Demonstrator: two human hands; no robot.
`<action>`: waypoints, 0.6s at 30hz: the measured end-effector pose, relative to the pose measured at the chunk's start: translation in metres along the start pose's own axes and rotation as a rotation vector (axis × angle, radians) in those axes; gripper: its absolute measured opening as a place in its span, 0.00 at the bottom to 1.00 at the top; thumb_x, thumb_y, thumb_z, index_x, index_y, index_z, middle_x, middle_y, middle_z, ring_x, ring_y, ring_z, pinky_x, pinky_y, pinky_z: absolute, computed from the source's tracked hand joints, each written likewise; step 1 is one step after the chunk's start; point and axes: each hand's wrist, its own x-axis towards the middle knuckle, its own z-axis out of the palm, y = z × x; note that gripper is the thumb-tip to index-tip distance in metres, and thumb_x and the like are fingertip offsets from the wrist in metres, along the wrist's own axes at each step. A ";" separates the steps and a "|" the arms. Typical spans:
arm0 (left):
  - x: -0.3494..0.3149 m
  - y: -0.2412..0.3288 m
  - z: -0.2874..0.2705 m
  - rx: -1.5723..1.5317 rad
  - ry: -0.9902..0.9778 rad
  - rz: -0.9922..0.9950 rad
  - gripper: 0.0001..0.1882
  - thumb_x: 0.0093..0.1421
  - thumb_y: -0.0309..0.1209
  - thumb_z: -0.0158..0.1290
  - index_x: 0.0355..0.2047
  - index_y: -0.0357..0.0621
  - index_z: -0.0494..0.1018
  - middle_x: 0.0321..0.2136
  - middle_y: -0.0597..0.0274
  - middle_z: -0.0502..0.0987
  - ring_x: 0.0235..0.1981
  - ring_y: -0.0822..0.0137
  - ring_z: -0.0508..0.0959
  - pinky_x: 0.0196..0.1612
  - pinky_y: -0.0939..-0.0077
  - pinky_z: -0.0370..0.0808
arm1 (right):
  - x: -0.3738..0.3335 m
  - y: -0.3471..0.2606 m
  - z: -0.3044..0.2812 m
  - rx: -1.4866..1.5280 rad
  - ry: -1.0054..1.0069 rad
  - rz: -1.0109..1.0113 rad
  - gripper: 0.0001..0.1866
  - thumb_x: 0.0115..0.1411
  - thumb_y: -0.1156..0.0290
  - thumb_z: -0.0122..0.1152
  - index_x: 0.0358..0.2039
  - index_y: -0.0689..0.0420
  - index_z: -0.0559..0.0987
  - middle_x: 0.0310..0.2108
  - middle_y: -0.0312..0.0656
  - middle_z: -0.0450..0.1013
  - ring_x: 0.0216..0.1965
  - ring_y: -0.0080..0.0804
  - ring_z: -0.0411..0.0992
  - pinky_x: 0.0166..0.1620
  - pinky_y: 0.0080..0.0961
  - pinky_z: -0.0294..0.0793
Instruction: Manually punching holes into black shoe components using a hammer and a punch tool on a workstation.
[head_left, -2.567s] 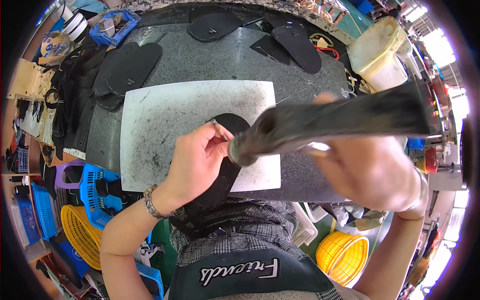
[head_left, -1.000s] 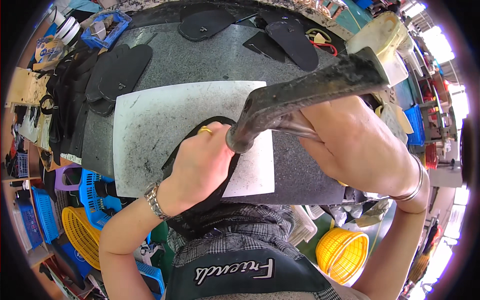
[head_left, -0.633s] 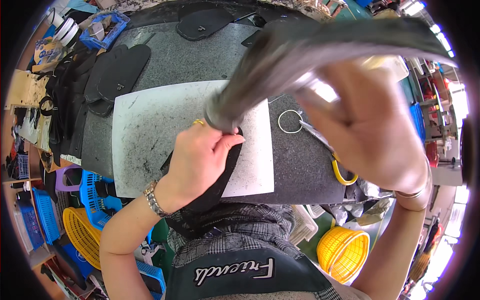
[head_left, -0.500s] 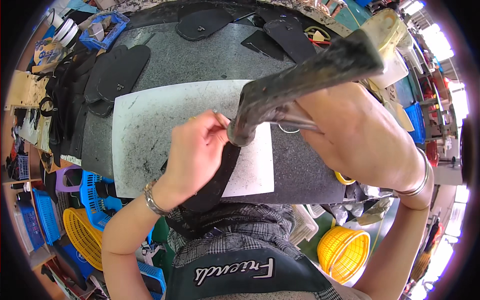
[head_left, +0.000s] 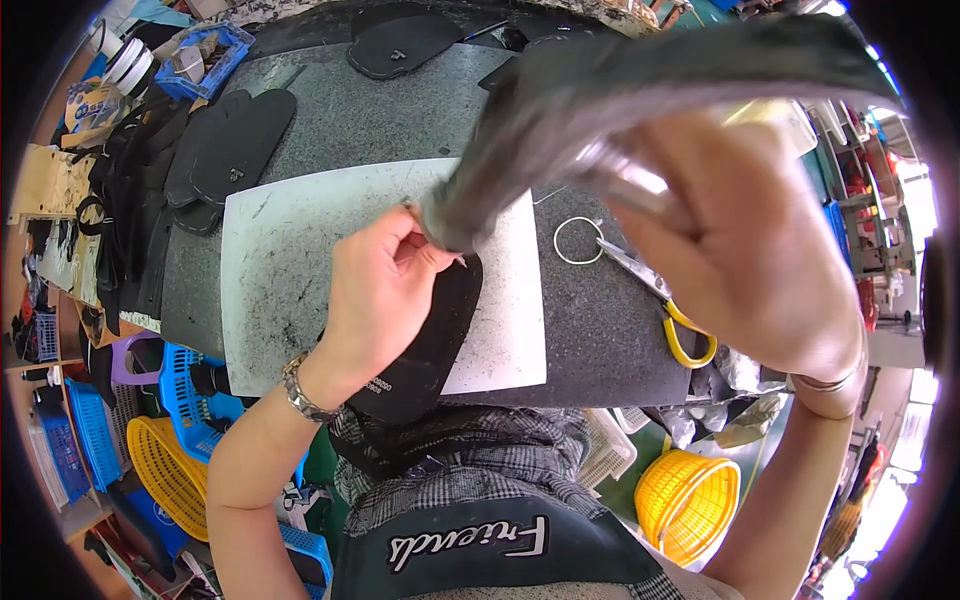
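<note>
My right hand [head_left: 745, 240], blurred by motion, is closed round the metal handle of a hammer [head_left: 580, 110]. Its long dark head stretches across the upper right, and its round face hides the tips of my left fingers. My left hand [head_left: 375, 285] is pinched over a black shoe sole [head_left: 445, 335]; a small thing may be between the fingertips, but I cannot make it out. The sole lies tilted across the near edge of a white, black-flecked sheet [head_left: 275, 260]. Scissors with yellow handles [head_left: 690, 340] rest beside a thin white ring [head_left: 578, 241], right of the sheet.
Black shoe-shaped pieces lie on the grey table [head_left: 350, 110] at the far side [head_left: 400, 45] and on the left [head_left: 235, 145]. A blue basket [head_left: 215, 60] holds small parts at the back left. Yellow [head_left: 685, 505] and blue baskets stand below the table.
The hammer has swung up and tilted, looking larger and blurred. The scissors and white ring now show more fully. My left hand has shifted slightly, uncovering more of the sole.
</note>
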 end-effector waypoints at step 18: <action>-0.049 0.034 -0.011 0.914 -0.339 0.366 0.25 0.53 0.23 0.55 0.53 0.38 0.68 0.24 0.55 0.66 0.24 0.56 0.71 0.29 0.66 0.70 | -0.009 0.036 0.091 0.063 0.058 0.149 0.10 0.54 0.76 0.53 0.37 0.63 0.68 0.19 0.52 0.72 0.24 0.52 0.74 0.27 0.44 0.74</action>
